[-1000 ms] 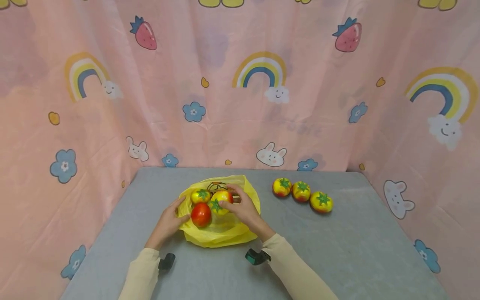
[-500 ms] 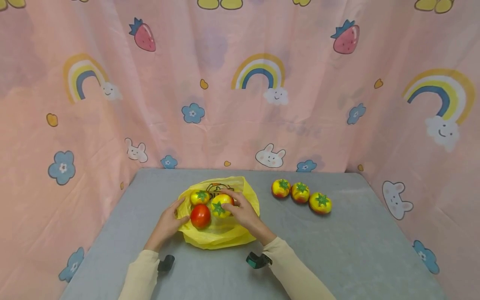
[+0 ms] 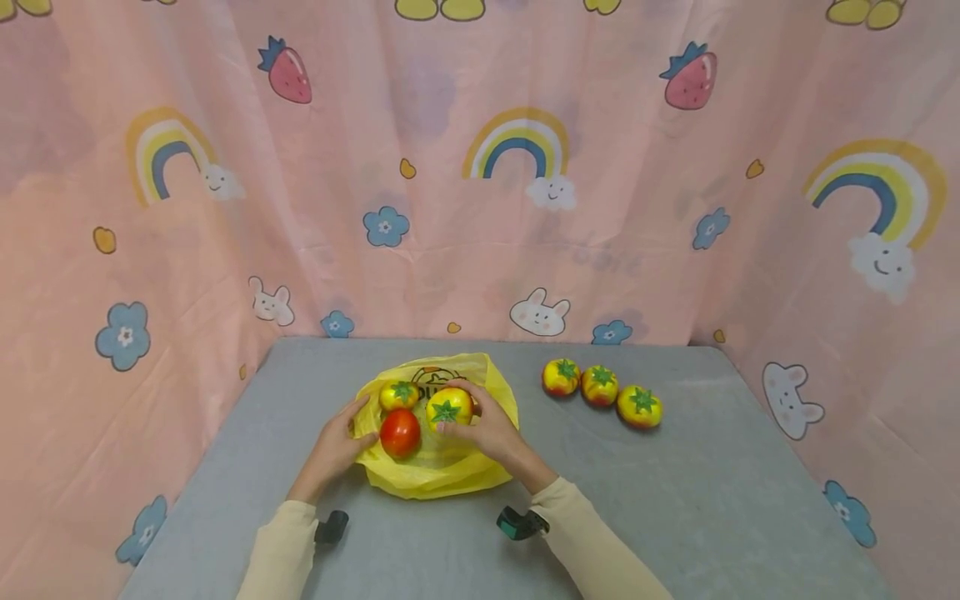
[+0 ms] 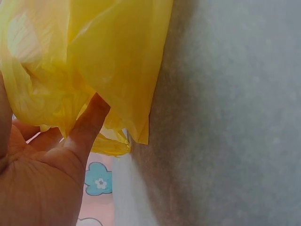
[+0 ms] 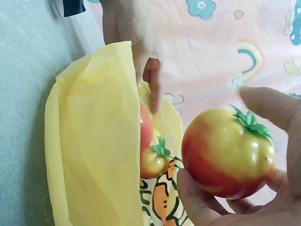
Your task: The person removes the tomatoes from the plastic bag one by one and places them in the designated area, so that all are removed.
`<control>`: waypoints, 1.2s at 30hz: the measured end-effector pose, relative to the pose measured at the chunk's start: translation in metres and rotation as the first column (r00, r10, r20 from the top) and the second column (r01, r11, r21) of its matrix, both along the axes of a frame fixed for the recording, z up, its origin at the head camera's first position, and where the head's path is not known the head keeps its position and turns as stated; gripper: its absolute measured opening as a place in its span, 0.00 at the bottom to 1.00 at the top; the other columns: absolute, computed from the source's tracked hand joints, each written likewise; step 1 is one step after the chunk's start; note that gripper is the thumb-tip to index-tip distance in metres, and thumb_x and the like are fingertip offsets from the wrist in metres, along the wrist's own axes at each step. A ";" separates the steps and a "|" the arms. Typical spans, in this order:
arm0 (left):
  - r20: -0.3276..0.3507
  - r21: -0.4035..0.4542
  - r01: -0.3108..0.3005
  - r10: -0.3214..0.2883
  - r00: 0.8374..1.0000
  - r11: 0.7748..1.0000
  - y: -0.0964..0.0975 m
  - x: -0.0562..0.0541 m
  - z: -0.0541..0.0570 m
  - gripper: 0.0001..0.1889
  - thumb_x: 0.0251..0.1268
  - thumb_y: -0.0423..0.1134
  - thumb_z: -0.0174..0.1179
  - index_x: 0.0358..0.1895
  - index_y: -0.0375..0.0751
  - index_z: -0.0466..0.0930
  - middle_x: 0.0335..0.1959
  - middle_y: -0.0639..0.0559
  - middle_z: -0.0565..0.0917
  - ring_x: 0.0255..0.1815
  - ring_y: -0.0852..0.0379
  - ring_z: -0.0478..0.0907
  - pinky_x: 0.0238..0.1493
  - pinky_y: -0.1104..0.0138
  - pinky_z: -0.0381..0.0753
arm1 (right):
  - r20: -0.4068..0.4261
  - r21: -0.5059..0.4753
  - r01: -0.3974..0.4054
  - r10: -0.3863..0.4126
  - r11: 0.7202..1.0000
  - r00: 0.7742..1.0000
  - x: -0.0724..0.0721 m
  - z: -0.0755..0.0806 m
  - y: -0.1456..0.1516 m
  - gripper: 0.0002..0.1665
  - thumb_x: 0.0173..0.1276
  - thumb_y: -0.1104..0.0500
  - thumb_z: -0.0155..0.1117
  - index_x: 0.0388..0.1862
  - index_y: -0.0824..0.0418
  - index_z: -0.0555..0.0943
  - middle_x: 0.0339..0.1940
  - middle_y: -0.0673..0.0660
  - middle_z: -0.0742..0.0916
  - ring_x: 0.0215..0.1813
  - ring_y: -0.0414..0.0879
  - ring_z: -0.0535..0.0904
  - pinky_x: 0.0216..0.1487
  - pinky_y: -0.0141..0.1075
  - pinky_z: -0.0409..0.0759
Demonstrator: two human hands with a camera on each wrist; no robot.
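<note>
Right hand (image 3: pixel 491 423): grip closed around 1 glossy, round yellow-and-red tomato with a green leafy top (image 5: pixel 225 153). Fingers curl under and along its side, and the thumb lies near the leafy top; whether the thumb tip touches the skin, I cannot tell. The held tomato is over the mouth of the crinkled yellow plastic bag (image 3: pixel 442 483), apart from the 2 fruits inside.

Left hand (image 3: pixel 341 435): thumb and fingers spread well apart, touching the bag's film at its left edge. Thumb extends against the plastic, partly behind a fold. Whether the film is pinched, I cannot tell.

Bag contents: 1 smooth, round, all-red tomato (image 3: pixel 401 433), nearest the left thumb, and 1 small yellow tomato with a green leafy top (image 3: pixel 392 398), just behind it. Black-and-orange print (image 3: pixel 437 375) shows on the bag's far inner wall.

Well to the right of the bag: 3 yellow-red tomatoes with green leafy tops (image 3: pixel 600 386), in a slanting row on the grey cloth-covered table (image 3: pixel 675 500).
</note>
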State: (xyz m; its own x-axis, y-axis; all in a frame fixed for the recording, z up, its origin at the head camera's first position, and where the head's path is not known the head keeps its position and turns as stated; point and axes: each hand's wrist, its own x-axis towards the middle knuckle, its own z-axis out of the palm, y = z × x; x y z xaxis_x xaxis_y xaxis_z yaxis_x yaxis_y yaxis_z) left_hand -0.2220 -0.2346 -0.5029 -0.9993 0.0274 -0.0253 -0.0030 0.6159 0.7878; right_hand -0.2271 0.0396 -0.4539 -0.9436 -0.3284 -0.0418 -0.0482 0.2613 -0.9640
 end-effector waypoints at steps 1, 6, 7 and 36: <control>-0.002 -0.004 0.001 -0.001 1.000 1.000 0.000 0.000 0.000 0.37 0.62 0.35 0.62 0.75 0.37 0.59 0.77 0.35 0.58 0.78 0.34 0.53 0.77 0.44 0.53 | 0.003 0.005 0.000 0.000 1.000 1.000 0.000 0.000 0.001 0.41 0.58 0.52 0.75 0.69 0.46 0.69 0.69 0.56 0.72 0.61 0.56 0.74 0.56 0.44 0.83; -0.005 0.006 -0.001 0.001 1.000 1.000 0.000 0.001 0.001 0.37 0.62 0.35 0.61 0.75 0.37 0.59 0.77 0.36 0.59 0.78 0.35 0.52 0.78 0.44 0.52 | -0.014 0.001 -0.007 0.007 1.000 1.000 0.001 -0.001 0.005 0.48 0.53 0.61 0.78 0.71 0.47 0.65 0.66 0.57 0.74 0.57 0.53 0.76 0.56 0.44 0.83; -0.003 0.009 -0.001 0.001 1.000 1.000 0.000 0.000 0.001 0.37 0.62 0.35 0.61 0.75 0.37 0.59 0.77 0.35 0.58 0.78 0.35 0.52 0.78 0.44 0.52 | -0.020 -0.007 -0.007 0.007 1.000 1.000 0.001 0.000 0.005 0.48 0.53 0.63 0.77 0.71 0.47 0.65 0.66 0.57 0.74 0.57 0.53 0.76 0.56 0.44 0.83; 0.003 -0.003 0.002 -0.002 1.000 1.000 0.000 0.002 0.000 0.38 0.63 0.36 0.61 0.76 0.38 0.58 0.78 0.36 0.56 0.79 0.35 0.51 0.78 0.44 0.51 | -0.052 0.009 0.112 -0.111 0.994 0.992 -0.002 0.007 0.036 0.48 0.56 0.58 0.76 0.74 0.50 0.64 0.63 0.59 0.76 0.55 0.53 0.77 0.54 0.43 0.84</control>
